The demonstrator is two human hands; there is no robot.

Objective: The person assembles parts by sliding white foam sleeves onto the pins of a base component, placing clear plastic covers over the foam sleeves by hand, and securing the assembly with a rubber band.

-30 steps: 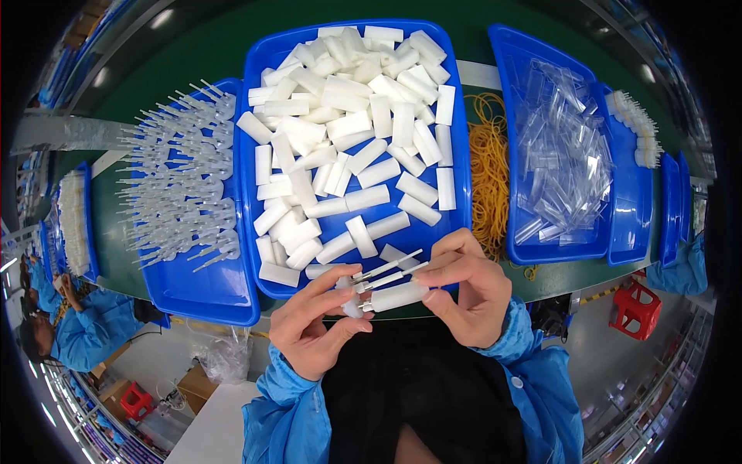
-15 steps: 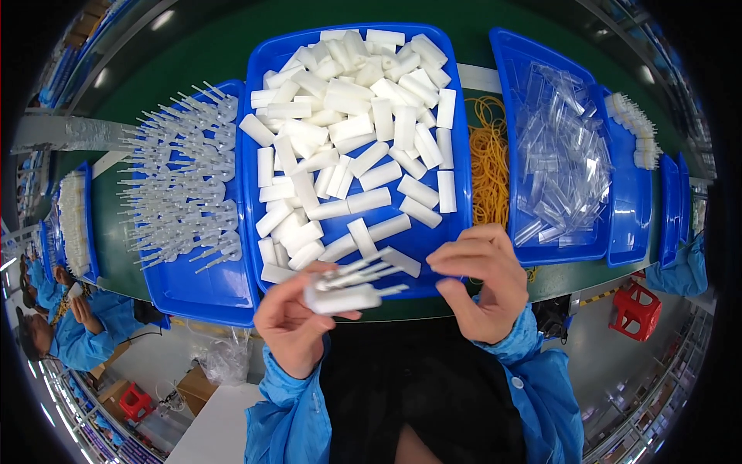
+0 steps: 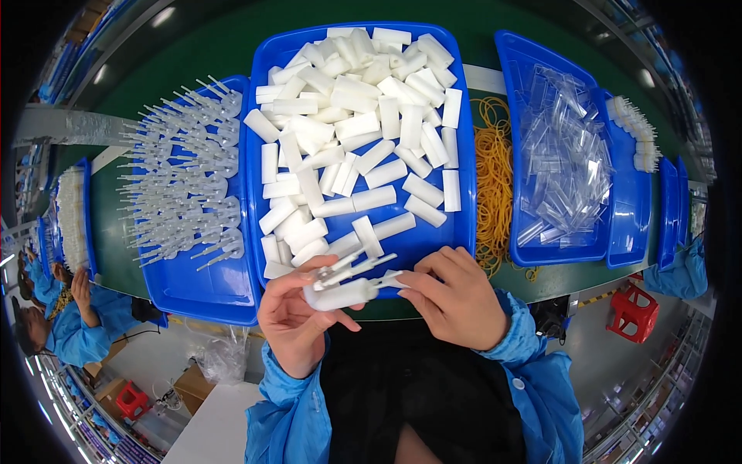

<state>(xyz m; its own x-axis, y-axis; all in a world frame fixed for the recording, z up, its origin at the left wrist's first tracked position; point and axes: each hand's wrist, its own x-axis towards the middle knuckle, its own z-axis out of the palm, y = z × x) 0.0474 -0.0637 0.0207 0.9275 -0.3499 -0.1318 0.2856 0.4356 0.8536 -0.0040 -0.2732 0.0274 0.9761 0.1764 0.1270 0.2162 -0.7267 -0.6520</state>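
My left hand (image 3: 292,321) is closed round a small cluster of white cylinders with thin stems (image 3: 344,294), their stems pointing right. With its fingertips, my right hand (image 3: 462,305) pinches the stem end of the lowest one; the exact tip is covered by the fingers. Just beyond both hands lies a large blue tray (image 3: 469,193) with a heap of white foam tubes (image 3: 359,124). Some tubes rest close above my left fingers.
On the left, a blue tray (image 3: 201,298) carries many similar stemmed pieces (image 3: 189,170). Orange rubber bands (image 3: 492,185) lie right of the middle tray, beside a blue tray of clear plastic sleeves (image 3: 564,155). A co-worker in a blue sleeve (image 3: 108,317) sits at left.
My right hand has moved left and closed its fingertips on a stem of the cluster. My left hand keeps its hold in nearly the same spot.
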